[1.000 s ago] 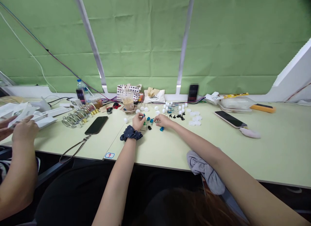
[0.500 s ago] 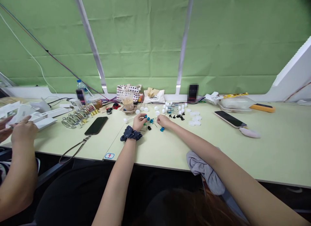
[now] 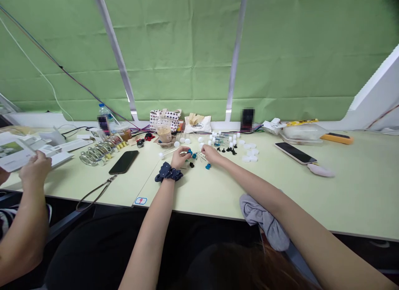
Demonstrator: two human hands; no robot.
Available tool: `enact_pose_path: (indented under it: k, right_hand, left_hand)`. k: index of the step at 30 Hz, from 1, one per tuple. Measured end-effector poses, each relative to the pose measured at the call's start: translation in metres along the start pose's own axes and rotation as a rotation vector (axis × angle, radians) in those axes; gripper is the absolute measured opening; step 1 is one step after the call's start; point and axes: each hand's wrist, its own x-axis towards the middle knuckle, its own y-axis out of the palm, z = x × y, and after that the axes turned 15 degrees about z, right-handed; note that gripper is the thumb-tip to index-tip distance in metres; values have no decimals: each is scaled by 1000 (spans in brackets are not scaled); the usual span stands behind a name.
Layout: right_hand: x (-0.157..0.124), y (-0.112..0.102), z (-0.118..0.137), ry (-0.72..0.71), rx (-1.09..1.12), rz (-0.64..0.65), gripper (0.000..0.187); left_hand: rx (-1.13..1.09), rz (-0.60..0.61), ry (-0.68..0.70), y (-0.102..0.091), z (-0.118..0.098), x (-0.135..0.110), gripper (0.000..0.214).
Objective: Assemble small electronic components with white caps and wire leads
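Observation:
My left hand [image 3: 179, 157], with a dark dotted scrunchie [image 3: 168, 172] round its wrist, has its fingers closed at a small blue piece [image 3: 190, 151]. Fingers bent into a pinch, my right hand [image 3: 210, 154] is just to the right of it. Thin dark stems show near its fingertips, but I cannot make out what it grips. Between and below the hands lie another blue piece [image 3: 208, 166] and a black piece [image 3: 191, 165] on the pale table. Several black pieces [image 3: 229, 149] and white round caps [image 3: 250, 152] lie to the right of my right hand.
White-capped clear tubes [image 3: 221, 138] lie behind my hands. A plastic drink cup [image 3: 164, 132] and patterned bag stand at the back. A dark phone [image 3: 124, 162] lies left, a second phone [image 3: 295, 153] right. At far left, a co-worker's hand [image 3: 35, 167] holds white printed card.
My hands stay nearly in place, with small shifts of the fingers around the blue pieces. The co-worker's hands at the left have lifted and turned a white printed card.

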Motion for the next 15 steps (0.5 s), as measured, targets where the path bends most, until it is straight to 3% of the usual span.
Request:
enact_pose_path:
  k: [6, 15]
  right_hand:
    - [2, -12, 13, -205, 346, -297, 18]
    - [2, -11, 16, -257, 437, -393, 19]
  left_hand:
    - [-93, 108, 20, 4, -9, -2, 42]
    - [-148, 237, 11, 3, -4, -1, 51]
